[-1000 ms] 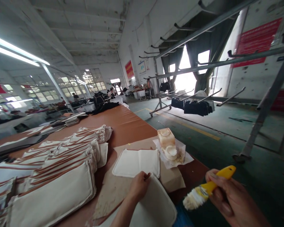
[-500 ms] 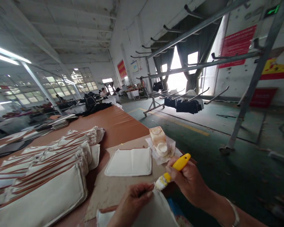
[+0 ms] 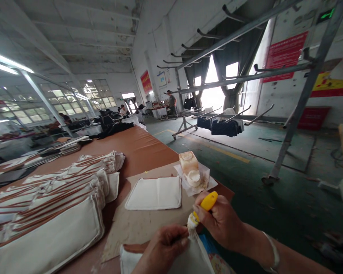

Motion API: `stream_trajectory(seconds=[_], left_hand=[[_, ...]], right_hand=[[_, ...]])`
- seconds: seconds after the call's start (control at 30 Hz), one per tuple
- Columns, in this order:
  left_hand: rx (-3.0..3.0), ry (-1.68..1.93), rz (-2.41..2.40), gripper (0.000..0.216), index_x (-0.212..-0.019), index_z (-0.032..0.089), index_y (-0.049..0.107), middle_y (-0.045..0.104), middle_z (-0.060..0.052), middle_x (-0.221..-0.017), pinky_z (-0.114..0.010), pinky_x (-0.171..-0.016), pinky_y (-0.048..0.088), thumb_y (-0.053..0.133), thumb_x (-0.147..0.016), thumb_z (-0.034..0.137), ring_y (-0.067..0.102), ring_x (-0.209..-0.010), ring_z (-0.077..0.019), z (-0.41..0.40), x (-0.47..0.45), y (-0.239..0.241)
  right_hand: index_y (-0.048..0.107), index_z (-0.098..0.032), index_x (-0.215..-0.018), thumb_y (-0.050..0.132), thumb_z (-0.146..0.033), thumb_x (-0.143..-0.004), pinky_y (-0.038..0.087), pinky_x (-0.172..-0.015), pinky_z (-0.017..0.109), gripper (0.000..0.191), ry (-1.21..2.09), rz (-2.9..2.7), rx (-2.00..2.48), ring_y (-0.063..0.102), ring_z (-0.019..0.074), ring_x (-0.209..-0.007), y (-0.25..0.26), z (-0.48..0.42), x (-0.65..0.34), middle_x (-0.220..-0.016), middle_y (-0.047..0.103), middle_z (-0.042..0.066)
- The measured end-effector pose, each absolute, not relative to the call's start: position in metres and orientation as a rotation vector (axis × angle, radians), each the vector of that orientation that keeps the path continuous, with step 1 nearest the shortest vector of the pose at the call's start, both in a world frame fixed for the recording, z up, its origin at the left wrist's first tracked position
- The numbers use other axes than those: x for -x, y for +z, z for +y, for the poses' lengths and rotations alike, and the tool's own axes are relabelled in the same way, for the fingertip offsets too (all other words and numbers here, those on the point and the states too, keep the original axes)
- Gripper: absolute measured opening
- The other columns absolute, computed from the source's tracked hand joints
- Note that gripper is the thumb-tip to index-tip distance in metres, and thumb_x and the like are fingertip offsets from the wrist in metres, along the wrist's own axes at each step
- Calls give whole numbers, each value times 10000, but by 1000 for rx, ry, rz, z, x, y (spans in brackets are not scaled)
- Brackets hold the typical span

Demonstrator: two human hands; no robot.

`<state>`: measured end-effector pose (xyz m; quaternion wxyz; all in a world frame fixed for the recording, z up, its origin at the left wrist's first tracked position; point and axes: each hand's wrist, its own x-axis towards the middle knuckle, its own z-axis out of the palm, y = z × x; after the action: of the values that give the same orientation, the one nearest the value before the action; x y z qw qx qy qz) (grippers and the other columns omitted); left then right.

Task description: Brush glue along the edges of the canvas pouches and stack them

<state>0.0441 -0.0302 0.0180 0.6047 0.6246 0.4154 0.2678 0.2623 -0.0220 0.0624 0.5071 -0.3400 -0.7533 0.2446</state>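
My right hand is closed around a yellow-handled brush, its white-coated bristles pointing down. They touch the top corner of an off-white fabric panel, close to my left fingertips. My left hand pinches that panel near the corner; its lower part runs out of view. A brown edge shows on the panel left of the hand. Beyond my hands, another off-white panel lies flat on a cardboard sheet. A stained tub with white paste sits on white paper at the table's edge.
Many similar panels lie in overlapping rows at left on the brown-covered table. Flat dark and pale pieces lie farther back. A metal rack with hooks stands on the green floor at right. Other people are in the distance.
My right hand has shifted slightly left and tipped the brush more upright, its bristles now on the panel's corner. My left hand keeps its pinch, and the view has turned slightly.
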Motion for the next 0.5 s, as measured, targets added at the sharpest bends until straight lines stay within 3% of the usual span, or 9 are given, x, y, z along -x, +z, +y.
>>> stream_trajectory(seconds=[0.13,0.3,0.4,0.5], left_hand=[[-1520,662,1032,346,-820,158,678,580,4,-711,-227,-617,361,678,-835,504,465,-663,-133,-37,-45,11],[-2302,1045,1111,71,-816,216,626,655,-2,-702,-215,-562,419,636,-886,229,580,-628,-139,-48,-45,-11],[-2759,1151,969,109,-837,212,549,658,-11,-679,-227,-528,428,576,-912,138,573,-570,-133,-55,-51,-11],[-2975,1170,918,155,-807,205,520,650,-14,-635,-247,-485,405,543,-921,102,540,-501,-130,-61,-56,-5]], right_hand=[[594,-187,-793,512,-280,-955,432,-635,268,205,487,-1701,888,554,160,-637,60,-16,-274,-698,586,25],[613,-186,-804,529,-376,-961,419,-575,255,260,557,-1581,1041,528,159,-623,66,-20,-291,-692,562,19],[603,-184,-814,514,-403,-965,389,-516,243,280,713,-1562,1007,483,139,-565,67,-25,-288,-682,554,9],[572,-187,-776,510,-361,-960,397,-555,242,260,795,-1649,928,479,135,-583,71,-31,-281,-667,535,-3]])
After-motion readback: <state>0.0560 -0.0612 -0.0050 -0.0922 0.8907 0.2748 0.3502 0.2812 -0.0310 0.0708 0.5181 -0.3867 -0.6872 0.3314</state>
